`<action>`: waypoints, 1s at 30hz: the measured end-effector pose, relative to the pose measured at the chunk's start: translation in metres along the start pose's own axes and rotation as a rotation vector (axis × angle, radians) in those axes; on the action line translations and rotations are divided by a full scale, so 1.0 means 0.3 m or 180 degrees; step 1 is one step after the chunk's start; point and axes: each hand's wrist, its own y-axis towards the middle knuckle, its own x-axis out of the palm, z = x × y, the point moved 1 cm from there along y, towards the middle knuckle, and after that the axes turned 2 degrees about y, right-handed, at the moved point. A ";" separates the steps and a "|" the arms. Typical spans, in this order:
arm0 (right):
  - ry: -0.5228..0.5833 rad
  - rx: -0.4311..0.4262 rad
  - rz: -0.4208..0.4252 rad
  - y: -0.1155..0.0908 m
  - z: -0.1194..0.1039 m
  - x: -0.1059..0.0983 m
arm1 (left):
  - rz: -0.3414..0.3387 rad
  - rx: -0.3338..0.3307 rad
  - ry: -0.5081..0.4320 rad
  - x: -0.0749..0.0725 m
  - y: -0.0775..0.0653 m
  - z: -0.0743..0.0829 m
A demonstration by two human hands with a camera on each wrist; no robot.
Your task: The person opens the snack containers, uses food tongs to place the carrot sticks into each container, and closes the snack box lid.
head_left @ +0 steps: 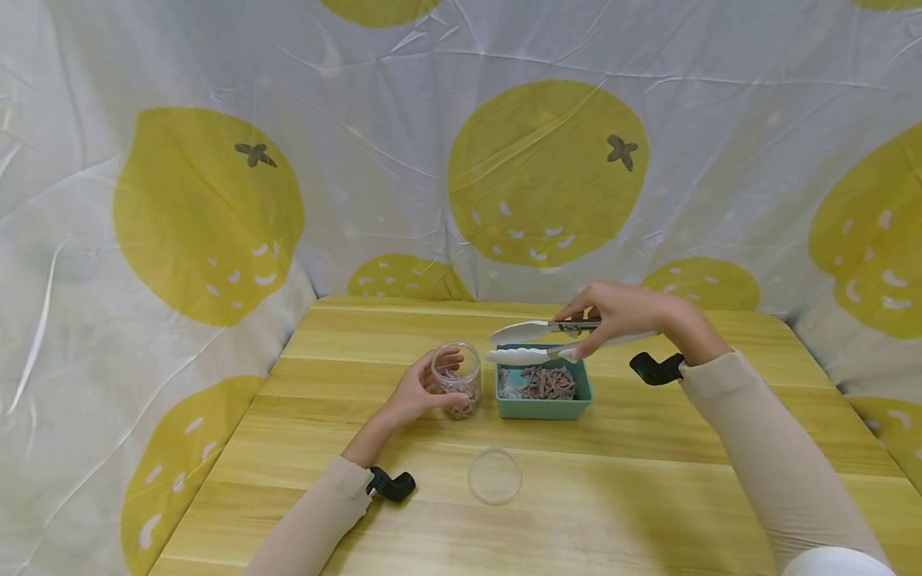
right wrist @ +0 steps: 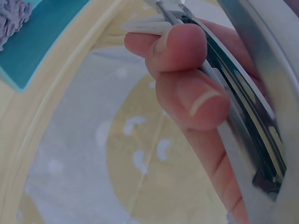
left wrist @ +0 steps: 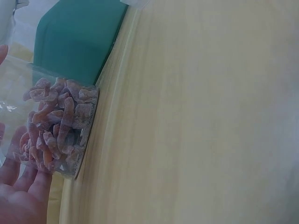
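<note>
My left hand [head_left: 416, 392] is curled round a clear jar [head_left: 468, 370] standing on the table, lidless and partly filled with brownish dried strips [left wrist: 53, 126]. To its right sits a teal rectangular box [head_left: 543, 410] with more of these strips [head_left: 551, 384] heaped mostly toward its right side. My right hand [head_left: 612, 316] grips a pair of metal tongs [head_left: 574, 326] with white tips. The tongs' tips are spread apart over the box's back left corner, near the jar, with nothing between them. Fingers curl round the metal arm in the right wrist view.
A round clear lid [head_left: 495, 476] lies on the wooden table [head_left: 619, 496] in front of the jar and box. Behind the table hangs a pale curtain [head_left: 374, 160] printed with yellow lemons. Each wrist wears a black camera mount [head_left: 392, 485].
</note>
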 end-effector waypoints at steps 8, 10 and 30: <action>-0.0041 0.0136 -0.0027 -0.040 0.049 0.011 | 0.0001 -0.0013 0.0001 -0.001 -0.001 0.002; -0.0025 0.0178 -0.0054 -0.048 0.062 0.015 | -0.0014 0.0002 0.0009 0.000 -0.001 0.003; -0.0035 0.0193 -0.0374 -0.047 0.143 0.020 | -0.0015 -0.0003 0.0052 0.000 -0.005 0.004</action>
